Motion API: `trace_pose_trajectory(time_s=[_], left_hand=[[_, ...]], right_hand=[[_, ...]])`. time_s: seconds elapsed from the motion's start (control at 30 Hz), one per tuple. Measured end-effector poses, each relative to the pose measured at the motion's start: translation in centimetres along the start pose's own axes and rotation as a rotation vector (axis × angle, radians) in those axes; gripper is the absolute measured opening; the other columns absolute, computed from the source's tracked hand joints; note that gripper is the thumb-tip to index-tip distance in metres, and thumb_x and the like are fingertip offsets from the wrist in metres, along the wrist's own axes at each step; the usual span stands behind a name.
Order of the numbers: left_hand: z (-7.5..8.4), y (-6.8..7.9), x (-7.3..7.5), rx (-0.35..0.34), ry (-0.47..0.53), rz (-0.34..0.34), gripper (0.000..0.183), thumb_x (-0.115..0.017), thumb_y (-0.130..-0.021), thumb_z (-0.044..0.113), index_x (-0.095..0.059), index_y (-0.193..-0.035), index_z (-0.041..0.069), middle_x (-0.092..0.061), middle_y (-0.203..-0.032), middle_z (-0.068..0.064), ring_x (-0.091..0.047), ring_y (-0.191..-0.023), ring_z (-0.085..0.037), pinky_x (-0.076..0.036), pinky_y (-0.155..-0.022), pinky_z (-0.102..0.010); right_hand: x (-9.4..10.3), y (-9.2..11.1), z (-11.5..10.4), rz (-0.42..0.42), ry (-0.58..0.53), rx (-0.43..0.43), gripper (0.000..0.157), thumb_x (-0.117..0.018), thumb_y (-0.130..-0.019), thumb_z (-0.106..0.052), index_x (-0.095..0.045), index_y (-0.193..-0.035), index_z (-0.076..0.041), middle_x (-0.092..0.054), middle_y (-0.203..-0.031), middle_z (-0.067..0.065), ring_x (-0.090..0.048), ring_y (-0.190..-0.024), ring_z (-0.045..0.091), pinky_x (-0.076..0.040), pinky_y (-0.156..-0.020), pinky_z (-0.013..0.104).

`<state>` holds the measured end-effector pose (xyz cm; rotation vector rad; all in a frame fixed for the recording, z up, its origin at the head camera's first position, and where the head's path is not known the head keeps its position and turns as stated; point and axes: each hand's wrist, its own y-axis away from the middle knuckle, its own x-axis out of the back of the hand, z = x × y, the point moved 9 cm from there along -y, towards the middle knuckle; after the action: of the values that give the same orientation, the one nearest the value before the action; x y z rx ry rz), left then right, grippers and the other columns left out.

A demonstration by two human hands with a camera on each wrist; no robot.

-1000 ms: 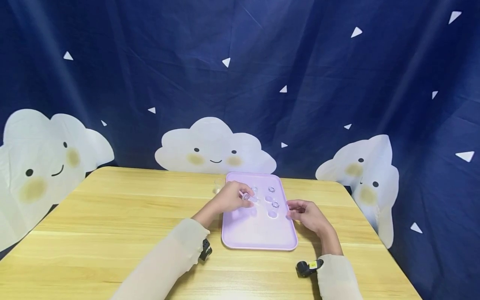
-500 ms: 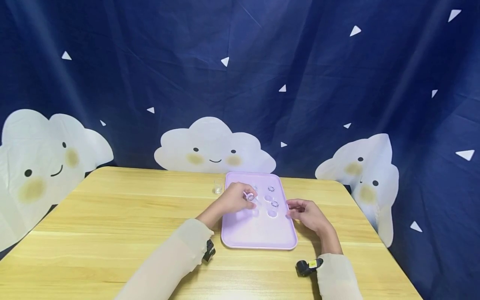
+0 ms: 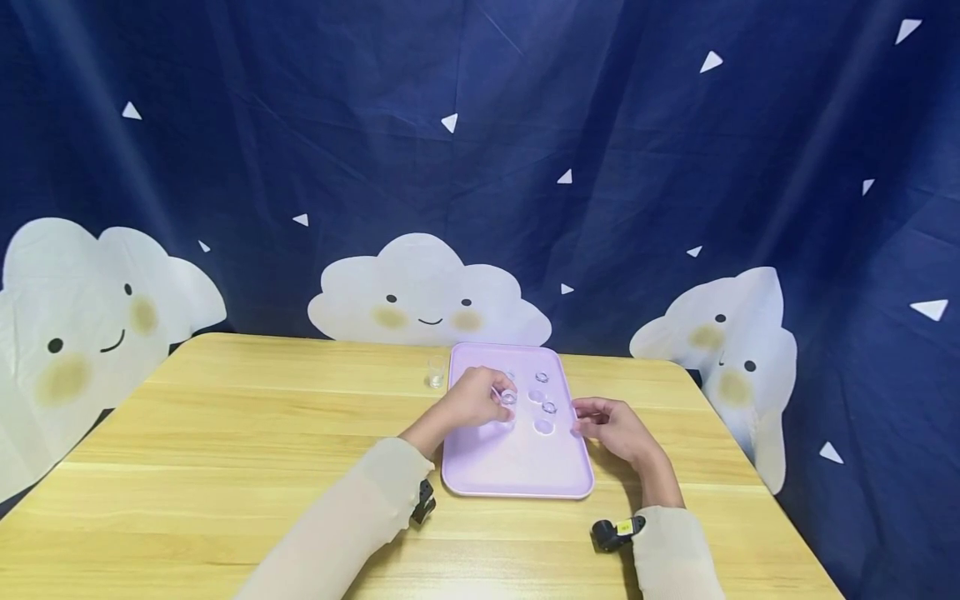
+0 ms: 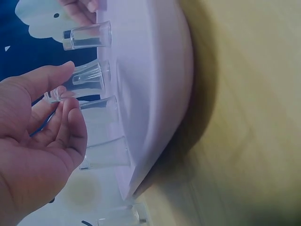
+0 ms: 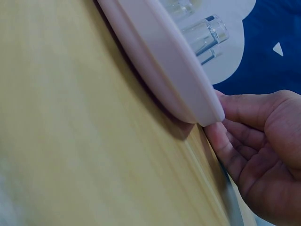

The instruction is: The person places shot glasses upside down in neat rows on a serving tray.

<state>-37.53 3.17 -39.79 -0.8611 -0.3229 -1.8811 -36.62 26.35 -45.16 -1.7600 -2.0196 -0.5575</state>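
Observation:
In the head view my left hand (image 3: 480, 398) is over the left half of a pale purple tray (image 3: 517, 475). Thumb and fingers pinch a small clear shot glass (image 3: 508, 398); its thick base also shows between them in the left wrist view as a glass edge (image 4: 54, 95). Whether its mouth touches the tray I cannot tell. Other clear glasses stand base up on the tray, among them a rear-right glass (image 3: 542, 378) and a nearer glass (image 3: 550, 407). My right hand (image 3: 615, 429) pinches the tray's right rim, thumb above and fingers lower, as the right wrist view shows.
Just left of the tray, one more clear glass (image 3: 436, 372) stands on the wooden table (image 3: 300, 417). A dark blue curtain (image 3: 375, 167) with clouds hangs behind the table's back edge. Wrist cameras sit on both sleeves.
My left hand has shifted slightly right with the shot glass, which has turned from tilted to nearly upright, base up. My right hand has stayed on the tray's rim.

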Motion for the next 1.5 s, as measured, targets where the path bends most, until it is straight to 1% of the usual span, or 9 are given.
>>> trace_pose_trajectory(time_s=[0.13,0.33,0.67,0.97,1.13,1.37,1.5], left_hand=[[0.1,-0.2,-0.2,0.007,-0.017,-0.003,0.031,-0.088,-0.075,0.005,-0.076,-0.105,0.007,-0.073,-0.097,-0.001,-0.059,-0.079,-0.009,-0.05,-0.075,-0.024],[0.0,-0.3,-0.6,-0.003,-0.024,-0.012,0.032,-0.088,-0.074,0.004,-0.076,-0.103,0.006,-0.074,-0.099,-0.004,-0.06,-0.08,-0.011,-0.052,-0.076,-0.025],[-0.4,-0.2,-1.1,0.025,-0.02,-0.028,0.034,-0.089,-0.074,0.004,-0.076,-0.105,0.006,-0.074,-0.101,-0.004,-0.062,-0.083,-0.011,-0.052,-0.081,-0.028],[-0.4,-0.1,-1.2,0.028,-0.011,-0.038,0.034,-0.089,-0.074,0.004,-0.076,-0.106,0.006,-0.074,-0.103,-0.004,-0.063,-0.084,-0.012,-0.053,-0.082,-0.029],[-0.4,-0.1,-1.2,0.03,-0.014,-0.042,0.038,-0.089,-0.073,0.005,-0.075,-0.108,0.006,-0.074,-0.104,-0.005,-0.063,-0.085,-0.012,-0.053,-0.083,-0.029],[-0.2,0.0,-0.7,0.01,-0.017,-0.033,0.04,-0.089,-0.074,0.005,-0.074,-0.111,0.004,-0.073,-0.1,-0.004,-0.064,-0.086,-0.013,-0.054,-0.08,-0.025],[0.1,0.3,0.0,-0.005,0.002,-0.027,0.039,-0.086,-0.077,0.002,-0.072,-0.114,0.0,-0.073,-0.103,-0.009,-0.063,-0.087,-0.014,-0.054,-0.081,-0.025]], right_hand=[[0.0,0.0,0.0,0.002,0.002,-0.005,0.038,-0.075,-0.09,-0.004,-0.068,-0.127,0.001,-0.073,-0.108,0.011,-0.062,-0.094,0.022,-0.049,-0.076,0.027],[-0.1,0.0,0.0,0.002,0.004,0.0,0.038,-0.075,-0.09,-0.004,-0.068,-0.127,0.001,-0.073,-0.109,0.011,-0.062,-0.094,0.022,-0.049,-0.077,0.027],[-0.2,0.0,0.0,0.004,0.01,-0.032,0.038,-0.075,-0.091,-0.005,-0.068,-0.128,-0.001,-0.072,-0.11,0.01,-0.06,-0.095,0.023,-0.048,-0.079,0.03],[-0.1,-0.1,-0.1,0.005,0.012,-0.01,0.037,-0.075,-0.09,-0.003,-0.068,-0.127,0.0,-0.073,-0.109,0.011,-0.061,-0.094,0.023,-0.049,-0.077,0.028],[-0.1,-0.1,0.0,0.006,0.021,-0.008,0.038,-0.075,-0.09,-0.004,-0.069,-0.127,0.0,-0.073,-0.108,0.01,-0.061,-0.094,0.023,-0.048,-0.077,0.029],[-0.1,-0.1,0.1,0.006,0.022,-0.01,0.038,-0.076,-0.09,-0.005,-0.069,-0.127,0.0,-0.073,-0.108,0.01,-0.061,-0.093,0.022,-0.048,-0.076,0.029],[0.0,0.0,0.2,0.007,0.028,-0.018,0.038,-0.076,-0.09,-0.005,-0.069,-0.127,-0.001,-0.073,-0.108,0.01,-0.061,-0.093,0.022,-0.048,-0.077,0.029]])
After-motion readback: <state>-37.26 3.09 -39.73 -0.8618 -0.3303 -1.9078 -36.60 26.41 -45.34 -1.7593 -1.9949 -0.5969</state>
